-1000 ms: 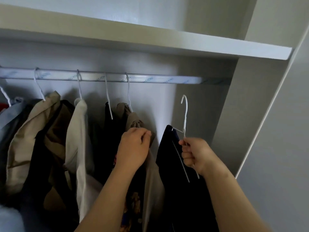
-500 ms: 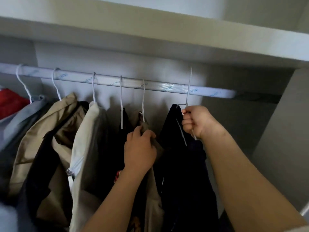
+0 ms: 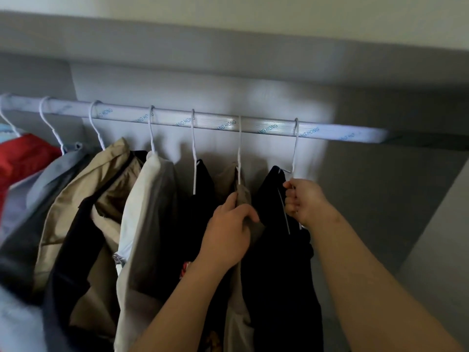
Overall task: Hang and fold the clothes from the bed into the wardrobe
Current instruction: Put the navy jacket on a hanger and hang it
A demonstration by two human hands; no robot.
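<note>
Hands in: our right hand [image 3: 305,203] clamps the hanger [image 3: 294,153], hooked near the rod's [image 3: 121,114] right end, dark garment [image 3: 281,275] hanging below. Our left hand [image 3: 228,233] pinches the tan garment [image 3: 242,196] aside. Release too sharply and the dark garment could slip off that thin wire.
</note>
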